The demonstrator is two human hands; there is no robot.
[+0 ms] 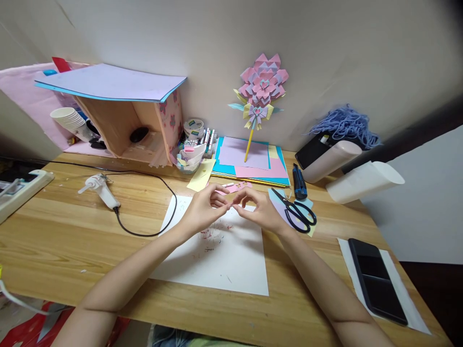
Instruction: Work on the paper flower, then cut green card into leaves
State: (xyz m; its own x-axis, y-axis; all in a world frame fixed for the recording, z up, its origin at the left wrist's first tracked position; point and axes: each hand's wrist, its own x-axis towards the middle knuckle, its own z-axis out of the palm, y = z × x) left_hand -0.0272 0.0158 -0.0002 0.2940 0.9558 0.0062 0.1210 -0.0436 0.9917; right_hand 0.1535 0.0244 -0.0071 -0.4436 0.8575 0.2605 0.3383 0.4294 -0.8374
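My left hand (208, 208) and my right hand (258, 207) meet fingertip to fingertip above a white sheet of paper (231, 270). Thumb and forefinger are pinched on each hand; whatever lies between them, if anything, is too small to make out. Red and dark marks dot the sheet below. Just beyond the fingers lies a pink paper strip (240, 187) with cut-out holes. Black-handled scissors (298, 214) rest on coloured paper scraps beside my right hand.
A paper flower (264, 86) on a yellow stick leans against the wall behind coloured paper sheets (262, 172). A glue gun (103, 193) with a looping cord lies left. Right are a blue utility knife (299, 182), paper rolls (365, 182) and a phone (378, 279). An open box (168, 125) stands back left.
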